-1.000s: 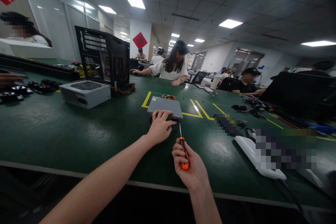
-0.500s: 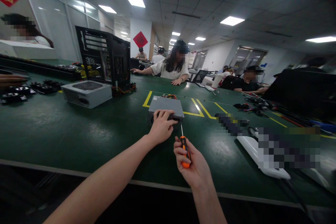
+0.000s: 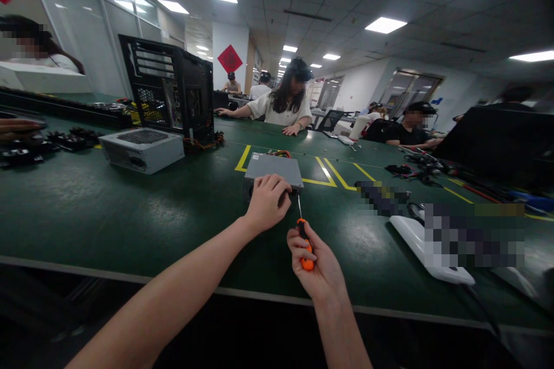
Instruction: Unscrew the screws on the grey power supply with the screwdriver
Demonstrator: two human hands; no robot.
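Note:
A grey metal computer power supply (image 3: 277, 168) lies on the green table in front of me, its coloured cables (image 3: 280, 154) at the far side. My left hand (image 3: 267, 203) rests over its near edge, fingers bent and gripping the top and front. In my right hand (image 3: 315, 262) is a screwdriver (image 3: 306, 247) with an orange and black handle, fingers wrapped round it. Its thin metal shaft points up at the near right corner of the power supply. Whether the tip touches a screw there is too small to tell.
A second power supply (image 3: 143, 151) and a black computer case (image 3: 171, 89) stand at left. A white power strip (image 3: 428, 251) lies at right, with cables (image 3: 418, 167) beyond it. Across the table (image 3: 173, 225) sits a person (image 3: 281, 101); a dark monitor (image 3: 497, 141) stands far right.
The view has tilted down slightly. My left fingers have shifted a little on the power supply, drawing closer together; the screwdriver stays at the same corner, its handle slightly turned in my right hand.

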